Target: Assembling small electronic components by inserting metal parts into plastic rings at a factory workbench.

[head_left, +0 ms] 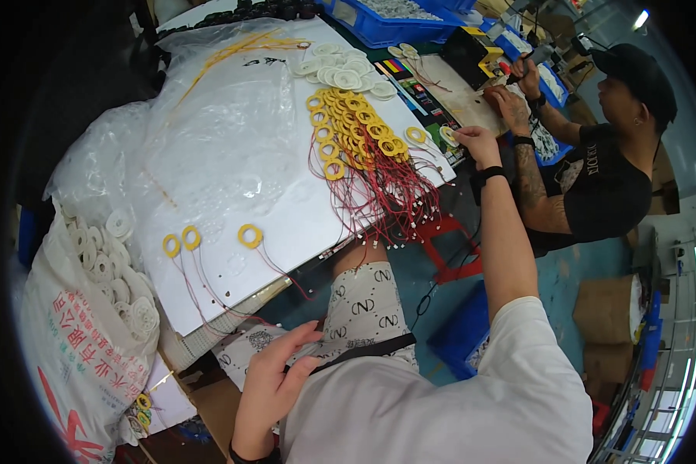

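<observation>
My right hand (479, 145) reaches to the far right edge of the white table board. Its fingers are closed on the rim of a small white disc (448, 137). Just left of it lies a yellow ring coil (415, 135) on a white disc. A dense heap of yellow ring coils (352, 127) sits further left, their red wires (383, 189) trailing over the front edge. My left hand (278, 375) hovers over my lap with thumb and fingers apart, holding nothing. Three single yellow coils, one of them a ring coil (250, 236), lie near the board's front left.
A pile of white discs (344, 69) lies behind the coils. Clear plastic sheeting (224, 131) covers much of the white board (301, 236). A sack of white discs (93, 325) leans at the left. To the right, a co-worker (619, 147) works beside blue bins (387, 27). A red stool (448, 247) stands below.
</observation>
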Demonstrator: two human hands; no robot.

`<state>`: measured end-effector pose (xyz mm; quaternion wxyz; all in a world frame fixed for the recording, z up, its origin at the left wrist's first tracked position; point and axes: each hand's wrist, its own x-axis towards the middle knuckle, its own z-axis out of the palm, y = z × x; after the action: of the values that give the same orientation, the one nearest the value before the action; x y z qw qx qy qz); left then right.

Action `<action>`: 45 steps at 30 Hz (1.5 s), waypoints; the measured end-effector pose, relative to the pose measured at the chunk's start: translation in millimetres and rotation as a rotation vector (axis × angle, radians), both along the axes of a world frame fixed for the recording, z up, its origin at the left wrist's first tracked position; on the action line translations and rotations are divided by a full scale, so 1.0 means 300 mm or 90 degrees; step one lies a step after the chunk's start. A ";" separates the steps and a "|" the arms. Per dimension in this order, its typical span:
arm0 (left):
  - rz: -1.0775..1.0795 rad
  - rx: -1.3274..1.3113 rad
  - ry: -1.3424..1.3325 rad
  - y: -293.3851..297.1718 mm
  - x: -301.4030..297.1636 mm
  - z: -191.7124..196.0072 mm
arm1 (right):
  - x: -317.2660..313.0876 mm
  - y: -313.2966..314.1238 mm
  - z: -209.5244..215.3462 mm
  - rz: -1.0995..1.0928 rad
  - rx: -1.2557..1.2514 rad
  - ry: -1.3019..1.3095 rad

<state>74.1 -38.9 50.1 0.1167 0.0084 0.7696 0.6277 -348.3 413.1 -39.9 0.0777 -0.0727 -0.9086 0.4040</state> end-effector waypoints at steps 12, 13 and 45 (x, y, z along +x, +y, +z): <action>0.075 -0.031 -0.004 -0.051 0.021 -0.028 | 0.432 -0.230 0.347 0.049 0.013 0.127; 0.082 -0.033 -0.007 -0.059 0.015 -0.031 | 0.563 -0.380 0.410 0.087 -0.072 0.098; 0.533 -0.723 0.240 -0.641 -0.281 0.004 | 0.873 -1.170 0.158 0.302 -0.070 0.051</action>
<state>-10.1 -231.3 51.4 -0.2813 -0.2402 0.9224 0.1114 -86.4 62.0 7.6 0.0125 0.1548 -0.8729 0.4625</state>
